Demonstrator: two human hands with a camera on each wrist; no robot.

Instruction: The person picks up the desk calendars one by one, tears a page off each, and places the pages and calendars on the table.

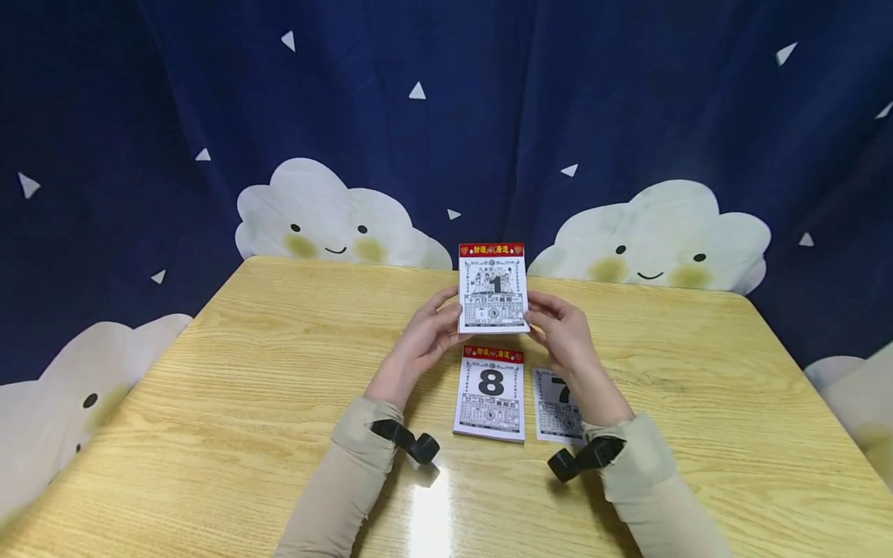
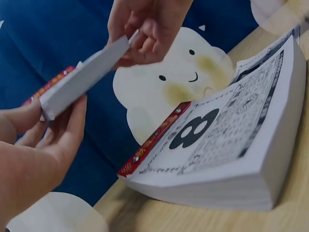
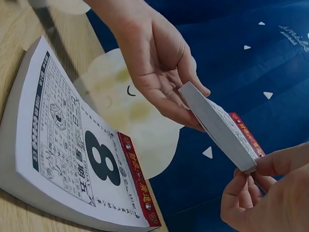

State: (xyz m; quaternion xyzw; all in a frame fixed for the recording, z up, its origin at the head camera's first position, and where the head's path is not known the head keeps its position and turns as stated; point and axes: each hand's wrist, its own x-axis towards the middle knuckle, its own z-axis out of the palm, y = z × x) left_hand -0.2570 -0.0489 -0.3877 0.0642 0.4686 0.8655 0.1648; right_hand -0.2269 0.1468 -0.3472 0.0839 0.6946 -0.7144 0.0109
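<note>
Beige sleeves [image 1: 356,457] cover both forearms nearest the camera, each with a black strap at the wrist, above the glossy wooden desk [image 1: 230,403]. Just beyond the wrists, a thick tear-off calendar pad [image 1: 490,394] lies flat on the desk between the two forearms, its top sheet printed with a large black 8 under a red header strip. Right beside it, on its right, lies a loose sheet [image 1: 556,407] printed with a 7, partly hidden under the right forearm.

Farther out, both hands hold a second, thinner calendar pad [image 1: 492,288] in the air above the desk, upright and facing the person, its front sheet showing a 1 below a red header. The left hand [image 1: 421,345] grips the pad's left edge, thumb on the front and fingers [image 2: 67,130] curled behind it. The right hand [image 1: 563,335] pinches the right edge between thumb and fingers [image 3: 241,191]. The wrist views show this pad edge-on, well clear of the 8 pad below it.

Behind the desk hangs a dark blue curtain [image 1: 488,116] patterned with small white triangles and smiling white clouds.
</note>
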